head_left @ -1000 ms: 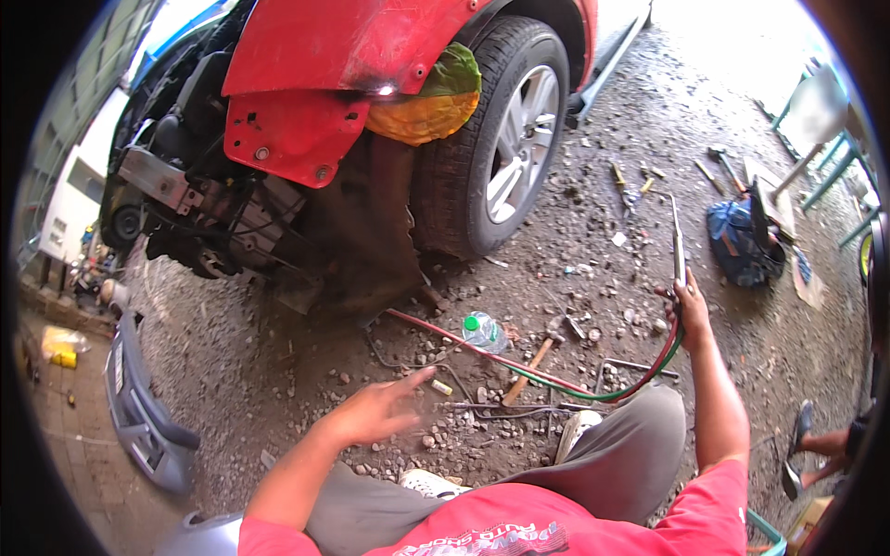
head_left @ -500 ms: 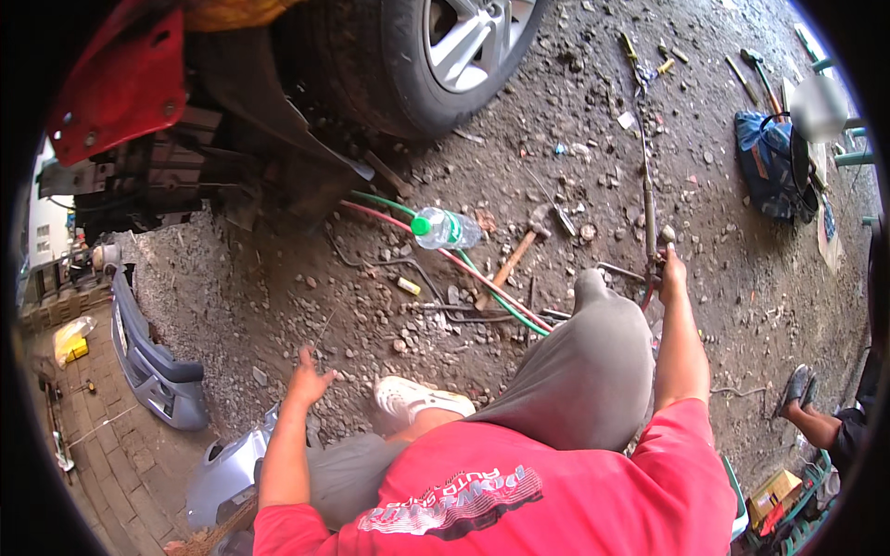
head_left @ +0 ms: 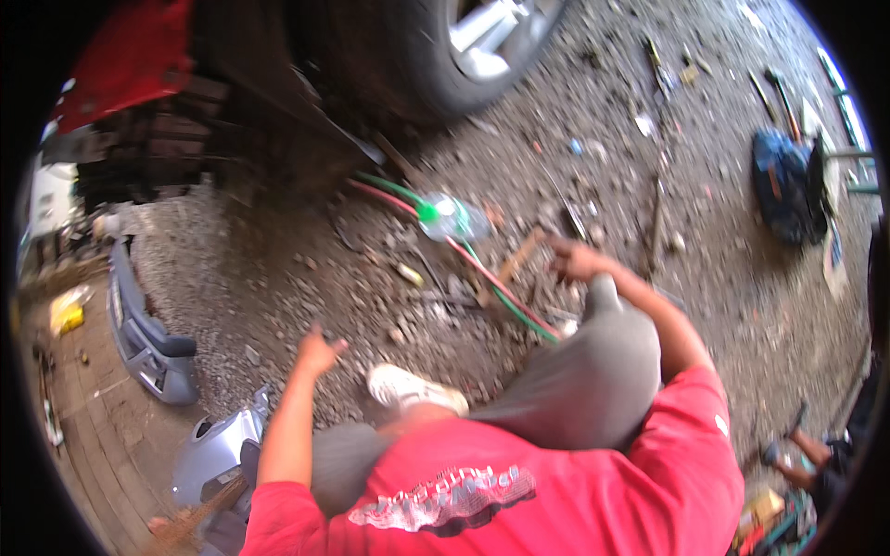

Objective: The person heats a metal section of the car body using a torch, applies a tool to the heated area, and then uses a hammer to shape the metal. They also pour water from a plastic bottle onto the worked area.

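Hammer lies on gravel ground at frame centre, wooden handle angled up-right, just left of right hand. Right hand reaches over raised grey-trousered knee; fingers at or just beside the handle end, motion blur, can't tell if clenched on it or not yet closed. Left hand at lower left of centre, released, fingers spread, palm toward ground, nothing in it, looks like bracing. White shoe just right of it.

Red and green hoses run diagonally from under car wheel at top, past plastic bottle w/ green cap, down to the knee, crossing right by the hammer. Grey bumper piece at left edge, blue bag upper right, well apart. Another person's feet lower right.

Step, judged: reach/pick-up of hammer, early stage. Next move needs a firm wrap round the handle and a lift clear of the hoses w/o snagging them.
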A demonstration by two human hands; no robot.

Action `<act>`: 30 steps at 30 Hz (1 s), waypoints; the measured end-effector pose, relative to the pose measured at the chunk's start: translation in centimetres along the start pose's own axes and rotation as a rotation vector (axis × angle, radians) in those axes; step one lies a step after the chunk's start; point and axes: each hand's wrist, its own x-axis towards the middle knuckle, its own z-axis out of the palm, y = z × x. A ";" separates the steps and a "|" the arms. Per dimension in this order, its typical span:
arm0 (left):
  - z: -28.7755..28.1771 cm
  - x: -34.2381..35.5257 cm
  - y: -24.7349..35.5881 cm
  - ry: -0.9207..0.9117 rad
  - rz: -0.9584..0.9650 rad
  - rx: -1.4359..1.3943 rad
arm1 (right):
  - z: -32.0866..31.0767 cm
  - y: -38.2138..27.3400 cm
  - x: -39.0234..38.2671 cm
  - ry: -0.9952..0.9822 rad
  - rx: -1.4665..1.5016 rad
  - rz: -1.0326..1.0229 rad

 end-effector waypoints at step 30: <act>-52.3 -22.8 33.7 0.815 1.482 -0.808 | -5.4 -48.5 -15.7 0.616 -0.740 -1.161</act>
